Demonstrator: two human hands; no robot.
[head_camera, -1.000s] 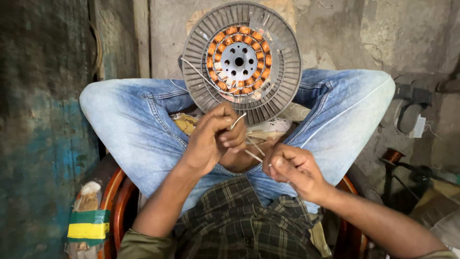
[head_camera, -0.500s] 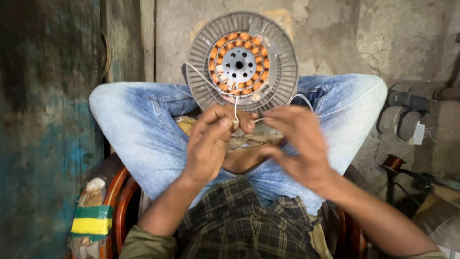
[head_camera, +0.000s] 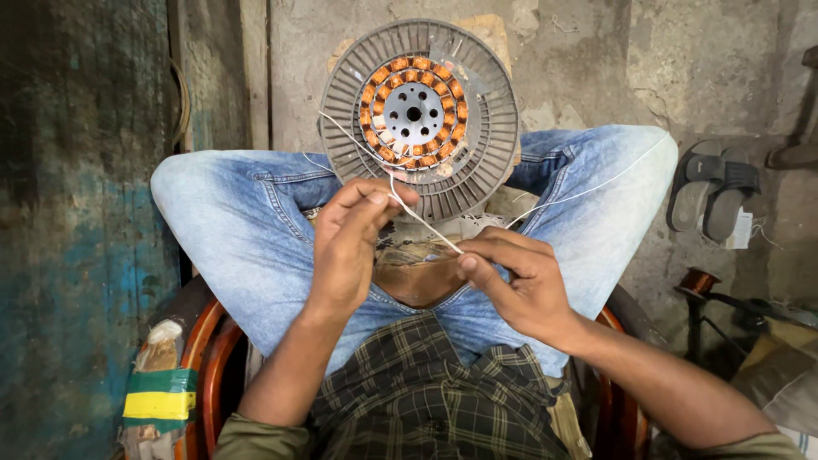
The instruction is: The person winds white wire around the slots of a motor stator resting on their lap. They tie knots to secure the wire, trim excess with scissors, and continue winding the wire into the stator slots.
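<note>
A round grey fan stator [head_camera: 419, 115] with a ring of copper coils leans upright against my crossed legs in blue jeans. A thin white cord [head_camera: 422, 223] runs from the coils down toward my lap. My left hand [head_camera: 349, 243] pinches the upper part of this cord just below the stator. My right hand [head_camera: 515, 277] pinches its lower end, a little lower and to the right. Another strand of cord [head_camera: 588, 189] trails across my right knee.
I sit in a round cane chair [head_camera: 209, 358] with yellow and green tape [head_camera: 159, 400] on its left arm. A blue-stained wall [head_camera: 77, 213] is on the left. Sandals [head_camera: 711, 192] and a spool of copper wire [head_camera: 700, 281] lie on the concrete floor at right.
My right hand has come back down from beside the stator to my lap, drawing the white cord taut. My left hand stays below the stator.
</note>
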